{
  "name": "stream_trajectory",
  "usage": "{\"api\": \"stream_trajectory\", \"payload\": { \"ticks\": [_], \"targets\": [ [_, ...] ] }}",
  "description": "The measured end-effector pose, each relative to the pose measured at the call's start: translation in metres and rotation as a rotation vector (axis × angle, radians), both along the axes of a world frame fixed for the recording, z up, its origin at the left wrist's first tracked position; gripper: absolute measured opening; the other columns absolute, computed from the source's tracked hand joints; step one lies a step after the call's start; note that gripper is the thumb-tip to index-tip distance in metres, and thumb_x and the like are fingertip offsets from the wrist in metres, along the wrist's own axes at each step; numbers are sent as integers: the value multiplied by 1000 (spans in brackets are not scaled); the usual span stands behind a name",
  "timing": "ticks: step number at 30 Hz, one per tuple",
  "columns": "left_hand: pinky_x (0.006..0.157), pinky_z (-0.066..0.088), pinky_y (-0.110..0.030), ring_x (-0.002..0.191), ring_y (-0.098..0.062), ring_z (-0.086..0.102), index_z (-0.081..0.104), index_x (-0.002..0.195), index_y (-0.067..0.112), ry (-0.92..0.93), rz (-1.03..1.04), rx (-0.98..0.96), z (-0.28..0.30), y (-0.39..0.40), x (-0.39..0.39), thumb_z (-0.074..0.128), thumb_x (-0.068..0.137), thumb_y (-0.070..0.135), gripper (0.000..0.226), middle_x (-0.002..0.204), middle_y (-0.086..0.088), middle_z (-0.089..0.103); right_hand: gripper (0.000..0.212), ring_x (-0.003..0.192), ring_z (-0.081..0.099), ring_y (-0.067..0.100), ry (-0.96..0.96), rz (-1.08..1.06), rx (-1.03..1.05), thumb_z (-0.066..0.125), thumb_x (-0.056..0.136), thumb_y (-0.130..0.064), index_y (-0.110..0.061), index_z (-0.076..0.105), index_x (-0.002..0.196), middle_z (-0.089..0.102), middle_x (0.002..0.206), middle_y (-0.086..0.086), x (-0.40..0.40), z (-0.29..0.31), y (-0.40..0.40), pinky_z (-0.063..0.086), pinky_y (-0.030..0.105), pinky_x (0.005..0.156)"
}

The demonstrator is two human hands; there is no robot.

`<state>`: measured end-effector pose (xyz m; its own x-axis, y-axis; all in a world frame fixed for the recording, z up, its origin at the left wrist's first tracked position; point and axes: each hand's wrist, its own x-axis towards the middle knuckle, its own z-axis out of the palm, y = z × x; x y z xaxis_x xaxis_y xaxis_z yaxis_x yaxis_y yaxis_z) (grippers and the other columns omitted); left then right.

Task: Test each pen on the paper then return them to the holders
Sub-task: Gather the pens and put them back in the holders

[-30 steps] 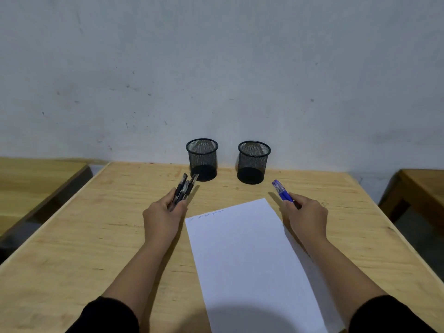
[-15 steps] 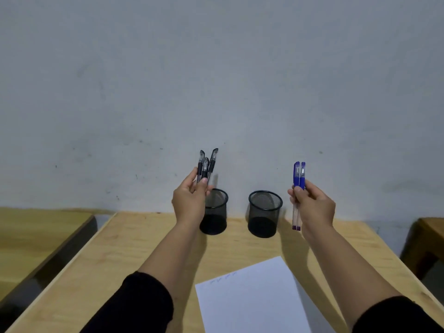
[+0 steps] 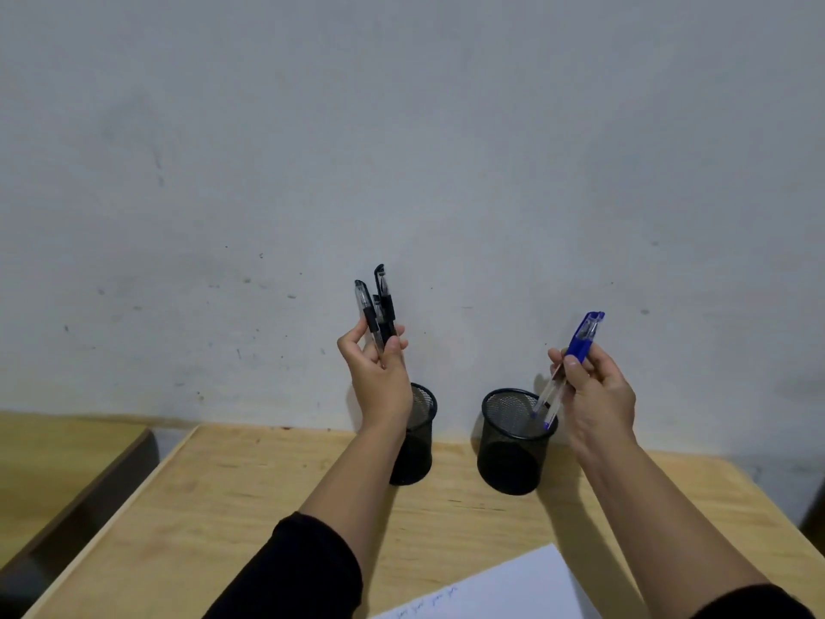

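Two black mesh holders stand at the table's far edge against the wall: the left holder (image 3: 417, 444) is partly behind my left wrist, the right holder (image 3: 513, 444) is fully visible. My left hand (image 3: 377, 373) grips a bunch of black pens (image 3: 377, 306), caps up, above the left holder. My right hand (image 3: 593, 390) holds two blue pens (image 3: 582, 339) tilted, their tips reaching over the right holder's rim. A white sheet of paper (image 3: 513, 587) with small pen marks lies at the near edge.
The wooden table (image 3: 250, 507) ends at a grey wall (image 3: 402, 149) just behind the holders. Another wooden table (image 3: 58, 457) stands to the left across a gap. A dark edge of furniture shows at the far right.
The view has tilted up and moved closer. My right hand has tilted the blue pens and lowered their tips to the right holder's rim. My left hand stays raised with the black pens.
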<state>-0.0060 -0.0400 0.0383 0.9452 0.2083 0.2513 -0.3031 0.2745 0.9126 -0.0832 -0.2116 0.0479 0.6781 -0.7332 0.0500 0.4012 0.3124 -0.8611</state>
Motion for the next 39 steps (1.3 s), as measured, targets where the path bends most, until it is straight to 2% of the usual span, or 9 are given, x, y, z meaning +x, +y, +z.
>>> {"api": "stream_trajectory", "payload": {
  "ticks": [7,11,13,17,21,27,32,36,39],
  "targets": [
    [100,46,-43,92,-3,63,24,138,28,18,44,60,-15,1,-2,41,95,9,50,99,9,65,33,81,65,10,68,31,-88,49,92,3,-8,53,123,66,84,-1,-1,-17,3,53,19,77],
    [102,42,-52,107,-21,61,28,139,25,61,41,96,-16,0,-1,40,96,11,47,100,12,63,30,85,64,10,66,46,-106,49,92,3,-12,53,117,66,86,-1,-4,-18,3,50,25,83],
    [102,43,-48,107,-25,59,28,137,23,88,56,124,-16,0,-1,37,97,12,43,97,14,60,29,88,65,11,79,43,-135,49,92,3,-13,53,115,66,90,-1,-6,-19,4,50,26,84],
    [94,41,-29,104,-11,55,24,139,21,109,101,169,-15,2,-3,37,97,14,44,101,11,56,30,90,66,11,124,34,-175,52,90,4,-12,54,116,64,107,9,-7,-26,2,51,24,84],
    [98,45,-35,106,-12,58,26,139,21,148,121,154,-15,3,-1,40,96,13,45,104,8,59,36,85,63,10,167,40,-247,54,89,4,-6,54,123,63,107,12,-10,-28,1,49,5,65],
    [88,41,-27,98,-13,57,27,139,23,149,157,253,-14,6,-7,51,92,16,54,112,8,59,39,96,61,16,289,-1,-415,55,88,2,-7,54,126,64,110,9,-13,-29,0,46,7,67],
    [88,43,-26,95,-12,57,21,140,22,105,178,235,-16,9,-7,48,93,11,55,106,5,60,41,92,57,13,309,-7,-409,57,88,1,-10,54,127,59,101,4,-14,-28,-1,42,23,86],
    [78,37,-11,91,-6,55,19,141,26,68,182,202,-18,13,-5,48,92,8,60,100,6,60,40,94,59,12,286,-2,-371,58,88,2,-10,54,126,62,106,8,-14,-30,-2,49,9,74],
    [82,39,-20,92,-7,55,21,140,26,76,177,197,-18,16,-7,54,90,12,61,103,6,60,41,95,61,13,284,5,-362,58,87,3,-7,54,126,64,110,10,-15,-32,-3,49,13,79]
  ]
}}
